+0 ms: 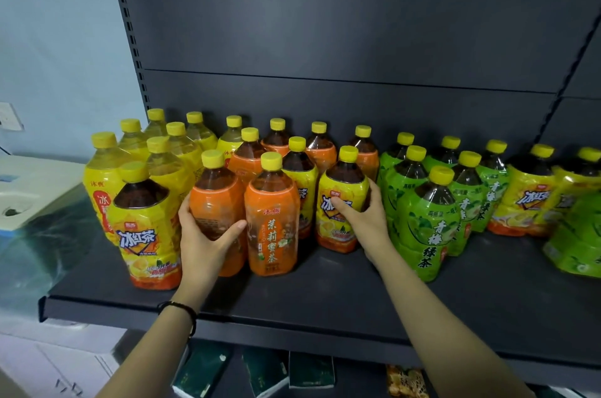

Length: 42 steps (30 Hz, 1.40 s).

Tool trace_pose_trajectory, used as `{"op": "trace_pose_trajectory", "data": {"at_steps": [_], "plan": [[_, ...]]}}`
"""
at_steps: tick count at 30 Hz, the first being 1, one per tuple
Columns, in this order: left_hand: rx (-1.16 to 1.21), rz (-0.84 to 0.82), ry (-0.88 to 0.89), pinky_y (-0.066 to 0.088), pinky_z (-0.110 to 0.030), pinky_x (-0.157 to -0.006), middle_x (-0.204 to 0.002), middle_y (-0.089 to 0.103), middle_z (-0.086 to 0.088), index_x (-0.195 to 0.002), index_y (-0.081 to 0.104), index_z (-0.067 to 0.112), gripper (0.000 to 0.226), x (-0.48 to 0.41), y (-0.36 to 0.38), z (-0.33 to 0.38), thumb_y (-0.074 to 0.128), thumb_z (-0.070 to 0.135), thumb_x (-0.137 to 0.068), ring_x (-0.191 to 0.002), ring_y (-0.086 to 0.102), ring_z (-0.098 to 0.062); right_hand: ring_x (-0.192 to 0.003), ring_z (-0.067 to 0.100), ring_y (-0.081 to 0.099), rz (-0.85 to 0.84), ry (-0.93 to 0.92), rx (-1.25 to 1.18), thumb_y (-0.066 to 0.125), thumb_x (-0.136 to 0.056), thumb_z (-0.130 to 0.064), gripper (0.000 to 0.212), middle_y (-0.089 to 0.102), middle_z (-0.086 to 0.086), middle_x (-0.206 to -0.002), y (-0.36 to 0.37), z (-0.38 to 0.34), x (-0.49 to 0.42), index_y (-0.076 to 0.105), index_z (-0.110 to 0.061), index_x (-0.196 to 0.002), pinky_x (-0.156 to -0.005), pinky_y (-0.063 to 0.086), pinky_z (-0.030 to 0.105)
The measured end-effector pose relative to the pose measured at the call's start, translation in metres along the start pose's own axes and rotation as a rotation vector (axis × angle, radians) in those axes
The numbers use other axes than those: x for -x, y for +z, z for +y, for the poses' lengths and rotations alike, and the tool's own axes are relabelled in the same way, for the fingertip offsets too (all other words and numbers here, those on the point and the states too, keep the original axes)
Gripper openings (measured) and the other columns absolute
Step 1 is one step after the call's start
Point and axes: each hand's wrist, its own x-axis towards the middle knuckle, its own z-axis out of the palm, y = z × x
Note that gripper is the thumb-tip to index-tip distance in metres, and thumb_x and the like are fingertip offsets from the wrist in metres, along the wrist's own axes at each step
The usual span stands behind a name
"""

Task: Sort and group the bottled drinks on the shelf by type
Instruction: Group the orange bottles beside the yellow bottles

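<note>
A dark metal back panel [341, 23] fills most of the view, with a pale wall [55, 23] to its left. Below it runs a dark shelf [325, 293] crowded with yellow-capped bottles standing upright. At the far left stands a cluster of yellow bottles [175, 150] of pale drink. In the middle are the orange bottles [276, 137], and to the right the green bottles [422, 222], touching one another in a tight group. Further right are more yellow-labelled bottles [527, 192] of dark drink, with more green ones at the right edge, cut off.

At the front left stands a yellow-labelled bottle of dark tea [146, 228]. Just beside it, the left hand [201, 241] is wrapped around an orange bottle [216, 202], thumb on the front of its label and fingers behind. A second orange bottle [273, 218] stands touching it on the right. The right hand [364, 218] is closed on another yellow-labelled bottle [341, 205], thumb across the label and fingers round its right side, against the green group. A dark band [180, 309] circles the left wrist. Under the shelf lie dark green packs [260, 371].
</note>
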Motion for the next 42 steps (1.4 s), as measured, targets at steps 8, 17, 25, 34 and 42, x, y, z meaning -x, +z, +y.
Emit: {"op": "trace_pose_trajectory", "data": {"at_steps": [8,17,25,34,42], "plan": [[-0.009,0.0,0.018,0.04,-0.038,-0.101,-0.146,0.035,-0.004,-0.145,0.017,0.027,0.099,0.001,0.0,-0.001,0.079,0.036,-0.068,-0.122,0.038,-0.013,-0.122,0.011,0.051,0.084,-0.071,-0.009,0.082,-0.069,-0.039,0.089,0.053,-0.007,-0.134,-0.022,0.001,0.068,0.035,-0.033,-0.144,-0.099,0.047,0.034],[0.001,0.025,0.015,0.041,-0.043,-0.102,-0.145,0.038,-0.006,-0.143,0.019,0.027,0.097,0.004,0.004,0.005,0.082,0.034,-0.069,-0.124,0.042,-0.019,-0.123,0.017,0.052,0.343,-0.091,0.015,0.082,-0.067,-0.037,0.083,0.049,0.003,-0.14,-0.085,0.002,0.114,0.035,-0.032,-0.135,-0.099,0.046,0.033],[-0.007,0.019,0.009,0.038,-0.042,-0.101,-0.146,0.036,-0.008,-0.145,0.018,0.025,0.096,0.004,0.003,0.006,0.08,0.03,-0.072,-0.13,0.04,-0.028,-0.127,0.014,0.046,0.452,-0.112,0.112,0.071,-0.068,-0.054,0.086,0.045,-0.003,-0.139,-0.136,0.013,0.119,0.037,-0.031,-0.143,-0.107,0.041,0.039],[-0.003,0.017,0.022,0.037,-0.035,-0.098,-0.146,0.036,-0.007,-0.145,0.018,0.023,0.096,0.006,0.003,0.007,0.08,0.029,-0.072,-0.127,0.041,-0.021,-0.11,0.013,0.031,0.697,-0.437,0.398,0.076,-0.076,-0.036,0.063,0.038,0.007,-0.12,-0.097,-0.001,0.141,0.049,-0.018,-0.131,-0.098,0.034,0.036],[-0.035,0.008,0.0,0.038,-0.035,-0.099,-0.146,0.035,-0.007,-0.145,0.016,0.024,0.098,0.003,0.001,0.004,0.08,0.032,-0.071,-0.127,0.04,-0.02,-0.11,0.009,0.053,0.018,-0.215,0.076,0.07,-0.084,-0.031,0.055,0.053,-0.007,-0.125,0.001,-0.02,0.068,0.046,-0.025,-0.133,-0.082,0.048,0.022]]}}
